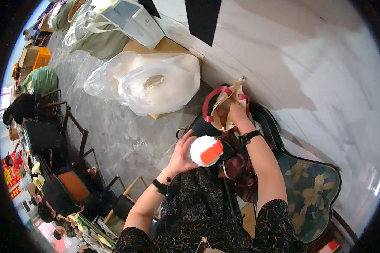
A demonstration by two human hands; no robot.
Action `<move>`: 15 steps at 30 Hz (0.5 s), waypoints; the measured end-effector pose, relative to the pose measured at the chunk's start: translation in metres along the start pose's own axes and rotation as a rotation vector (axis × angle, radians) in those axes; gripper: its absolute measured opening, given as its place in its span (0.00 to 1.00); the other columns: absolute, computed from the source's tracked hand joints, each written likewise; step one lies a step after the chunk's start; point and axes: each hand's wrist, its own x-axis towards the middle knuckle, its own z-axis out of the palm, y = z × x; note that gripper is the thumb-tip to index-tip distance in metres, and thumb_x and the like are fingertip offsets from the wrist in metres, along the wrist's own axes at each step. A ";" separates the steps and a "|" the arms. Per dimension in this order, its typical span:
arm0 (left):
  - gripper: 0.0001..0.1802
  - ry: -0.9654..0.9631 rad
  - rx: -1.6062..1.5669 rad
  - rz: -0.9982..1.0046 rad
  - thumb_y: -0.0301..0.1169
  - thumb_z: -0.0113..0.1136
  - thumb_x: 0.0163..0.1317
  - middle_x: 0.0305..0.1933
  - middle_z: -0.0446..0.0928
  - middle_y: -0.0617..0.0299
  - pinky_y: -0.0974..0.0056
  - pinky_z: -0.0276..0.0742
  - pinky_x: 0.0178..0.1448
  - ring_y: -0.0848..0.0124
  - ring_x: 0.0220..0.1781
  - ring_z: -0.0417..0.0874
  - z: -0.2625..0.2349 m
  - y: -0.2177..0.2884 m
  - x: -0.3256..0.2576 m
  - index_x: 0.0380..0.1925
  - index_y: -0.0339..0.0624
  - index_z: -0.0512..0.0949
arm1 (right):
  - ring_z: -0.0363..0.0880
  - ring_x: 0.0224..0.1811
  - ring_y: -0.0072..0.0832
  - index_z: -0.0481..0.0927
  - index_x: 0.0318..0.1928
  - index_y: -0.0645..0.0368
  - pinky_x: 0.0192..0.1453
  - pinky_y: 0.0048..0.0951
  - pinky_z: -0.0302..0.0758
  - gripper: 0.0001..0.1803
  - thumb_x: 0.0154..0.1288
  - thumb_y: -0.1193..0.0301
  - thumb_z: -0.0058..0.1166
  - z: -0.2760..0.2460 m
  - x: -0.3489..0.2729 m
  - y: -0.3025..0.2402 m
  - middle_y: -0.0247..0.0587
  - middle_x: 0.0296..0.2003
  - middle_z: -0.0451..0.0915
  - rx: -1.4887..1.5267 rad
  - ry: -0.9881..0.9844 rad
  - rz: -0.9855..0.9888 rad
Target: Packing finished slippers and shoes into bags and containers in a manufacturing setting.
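My left hand [181, 157] is closed around a white round container [198, 148] with an orange flip lid [211, 152], held upright in front of my body. My right hand [238, 113] reaches into a beige tote bag [237, 89] with dark red handles, and its fingers are hidden inside. A brownish-orange thing shows faintly within the bag. Below the bag, between my forearms, lies a shiny maroon cloth [242, 173]. Dark, bag-like things [200, 127] sit just beneath and beside the tote.
A floral padded chair [310, 192] stands at my right by the pale wall [321, 80]. Ahead, clear plastic bags [160, 90] lie on cardboard, with a pale box-shaped bag [136, 25] and a green sack [101, 44] beyond. Chairs [44, 137] and several people are at left.
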 end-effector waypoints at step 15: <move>0.55 -0.115 -0.071 -0.110 0.42 0.81 0.31 0.79 0.42 0.38 0.47 0.61 0.73 0.42 0.73 0.61 0.037 -0.031 0.016 0.65 0.45 0.67 | 0.72 0.66 0.41 0.76 0.63 0.48 0.72 0.45 0.65 0.23 0.71 0.60 0.41 0.249 0.108 0.125 0.42 0.64 0.74 -1.516 0.786 -0.381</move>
